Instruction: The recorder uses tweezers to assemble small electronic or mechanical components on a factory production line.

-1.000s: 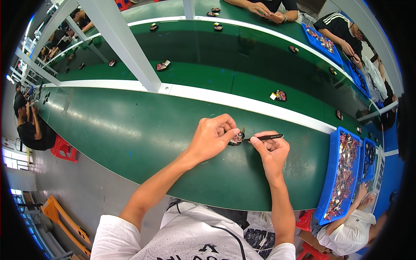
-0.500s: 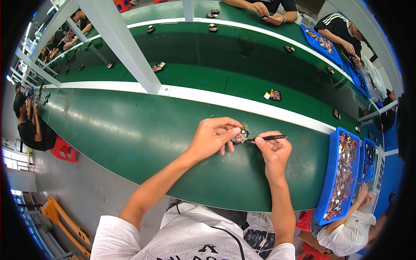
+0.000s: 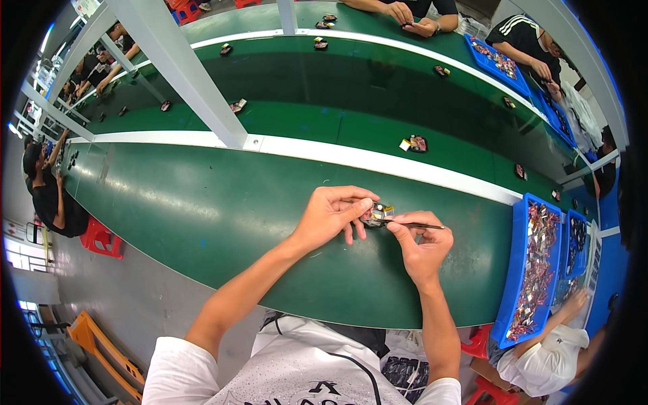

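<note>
Above the green worktable (image 3: 202,216), my left hand (image 3: 331,214) grips a small dark electronic housing (image 3: 376,214) between thumb and fingers. Inside the housing show reddish and pale parts, and a yellow-and-white piece sticks out on its right side. My right hand (image 3: 422,244) is closed round a pair of black tweezers (image 3: 422,225), held almost level. Their tip reaches the near right part of the housing; what exactly it touches is too small to tell.
A blue tray (image 3: 505,297) full of small reddish parts stands at the table's right end, beside a smaller blue tray (image 3: 575,244) of dark parts. Past the white rail (image 3: 324,150), a green conveyor belt (image 3: 304,121) carries scattered similar housings (image 3: 417,144). Co-workers sit around.
My right hand has shifted slightly left with the tweezers, nearer the housing. The yellow-and-white piece now juts to the right rather than upward. Housings on the belt have drifted left.
</note>
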`<state>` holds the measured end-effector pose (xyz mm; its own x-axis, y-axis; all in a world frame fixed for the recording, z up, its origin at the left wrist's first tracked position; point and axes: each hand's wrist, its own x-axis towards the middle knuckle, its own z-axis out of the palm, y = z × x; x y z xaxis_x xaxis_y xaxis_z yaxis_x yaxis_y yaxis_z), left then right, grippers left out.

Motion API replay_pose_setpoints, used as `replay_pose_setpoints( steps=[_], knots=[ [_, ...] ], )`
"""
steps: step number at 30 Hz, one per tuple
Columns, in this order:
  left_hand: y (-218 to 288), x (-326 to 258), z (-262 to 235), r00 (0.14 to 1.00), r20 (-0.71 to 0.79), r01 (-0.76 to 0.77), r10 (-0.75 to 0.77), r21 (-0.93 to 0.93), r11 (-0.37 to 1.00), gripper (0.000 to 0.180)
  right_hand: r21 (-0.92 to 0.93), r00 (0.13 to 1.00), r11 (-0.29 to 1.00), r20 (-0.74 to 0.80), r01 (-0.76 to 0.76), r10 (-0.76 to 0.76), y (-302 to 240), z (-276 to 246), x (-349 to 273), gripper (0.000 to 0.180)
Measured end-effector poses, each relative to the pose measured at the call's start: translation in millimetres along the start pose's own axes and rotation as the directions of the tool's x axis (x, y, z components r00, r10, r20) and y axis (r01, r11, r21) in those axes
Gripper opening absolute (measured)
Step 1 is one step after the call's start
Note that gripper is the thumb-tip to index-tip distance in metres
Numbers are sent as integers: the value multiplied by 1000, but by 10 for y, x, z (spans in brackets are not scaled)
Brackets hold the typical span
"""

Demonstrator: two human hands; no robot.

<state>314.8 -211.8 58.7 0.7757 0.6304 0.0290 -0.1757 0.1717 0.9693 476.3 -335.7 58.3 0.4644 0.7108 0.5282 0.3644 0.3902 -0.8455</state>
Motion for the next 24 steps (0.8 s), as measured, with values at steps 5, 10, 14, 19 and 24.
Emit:
replay_pose_setpoints(
  steps=[5, 10, 14, 19, 24],
  knots=[
    [-23, 8, 59, 1000, -8, 9, -9, -13, 1000, 28, -75, 997, 997, 74, -5, 11, -15, -77, -16, 11],
    [-49, 28, 146, 1000, -19, -17, 17, -7, 1000, 29, -30, 1000, 999, 17, 19, -18, 33, -115, -11, 10],
    [-38, 47, 195, 1000, -5, -25, 25, -9, 1000, 30, -39, 999, 999, 7, 36, -36, 39, -162, -3, 9],
    [-41, 56, 245, 1000, -6, -29, 29, 17, 999, 31, -32, 1000, 999, 20, 3, -2, 44, -233, -7, 9],
    [-59, 66, 299, 999, -36, -18, 20, 56, 998, 30, 31, 997, 996, 0, -83, 83, 42, -242, -23, 10]
  ],
)
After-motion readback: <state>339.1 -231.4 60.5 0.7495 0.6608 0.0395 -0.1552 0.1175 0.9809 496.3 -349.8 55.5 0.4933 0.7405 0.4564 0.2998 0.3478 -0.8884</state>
